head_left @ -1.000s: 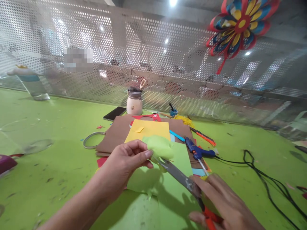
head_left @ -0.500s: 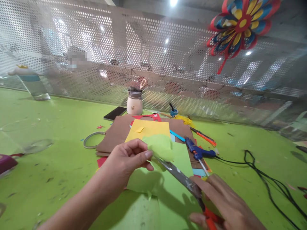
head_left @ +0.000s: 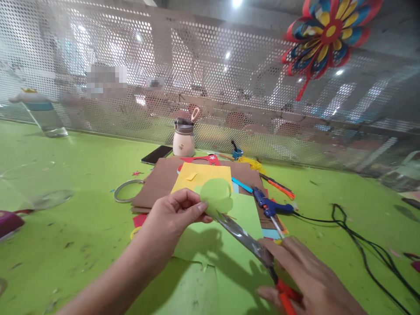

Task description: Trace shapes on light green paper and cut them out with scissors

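Note:
My left hand (head_left: 182,214) pinches a small light green paper piece (head_left: 215,194) with a rounded edge between thumb and fingers. Scissors (head_left: 244,238) with red-orange handles are in my right hand (head_left: 302,275), its fingers in and around the handles. The blades reach to the lower edge of the paper piece, close to my left fingertips; whether they are fully closed I cannot tell. Below both hands lies a larger light green sheet (head_left: 239,267), with a yellow sheet (head_left: 203,175) behind it.
Brown cardboard (head_left: 157,181) lies under the sheets. A blue glue gun (head_left: 272,205) with a black cord (head_left: 354,236) is at right. Further back stand a phone (head_left: 156,154) and a pink bottle (head_left: 183,140). A tape ring (head_left: 127,191) sits at left; a paper flower (head_left: 331,30) hangs above.
The green paper piece has turned in my left hand, showing a rounder outline and a narrow strip at its right edge. Both hands have stayed nearly in place.

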The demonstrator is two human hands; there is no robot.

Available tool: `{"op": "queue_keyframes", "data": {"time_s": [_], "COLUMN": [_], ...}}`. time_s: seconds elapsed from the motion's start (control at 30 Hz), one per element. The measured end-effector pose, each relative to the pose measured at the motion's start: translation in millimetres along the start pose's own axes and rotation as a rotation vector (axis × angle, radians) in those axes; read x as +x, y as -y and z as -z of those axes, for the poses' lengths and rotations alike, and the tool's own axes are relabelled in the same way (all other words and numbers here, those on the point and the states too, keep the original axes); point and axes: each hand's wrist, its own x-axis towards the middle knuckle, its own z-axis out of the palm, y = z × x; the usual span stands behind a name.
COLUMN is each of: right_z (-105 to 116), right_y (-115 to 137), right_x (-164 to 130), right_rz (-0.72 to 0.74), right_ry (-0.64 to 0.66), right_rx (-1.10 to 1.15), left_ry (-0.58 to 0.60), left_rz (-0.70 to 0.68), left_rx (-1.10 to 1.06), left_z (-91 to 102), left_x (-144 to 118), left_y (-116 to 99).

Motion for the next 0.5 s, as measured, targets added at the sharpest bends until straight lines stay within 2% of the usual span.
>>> {"op": "queue_keyframes", "data": {"time_s": [0.13, 0.33, 0.5], "right_z": [-3, -5, -7], "right_y": [3, 6, 4], "right_x": [3, 5, 4], "right_rz": [0.014, 0.029, 0.029], "right_ry": [-0.054, -0.108, -0.102], "right_rx": [-0.049, -0.066, -0.017], "left_ry": [-0.060, 0.045, 0.031], "left_rz": [0.045, 0.063, 0.097], "left_rx": [-0.053, -0.224, -0.295], "left_z": [-5.5, -3.0, -7.2], "left_x": [-3, 1, -2], "left_y": [2, 15, 16]}}
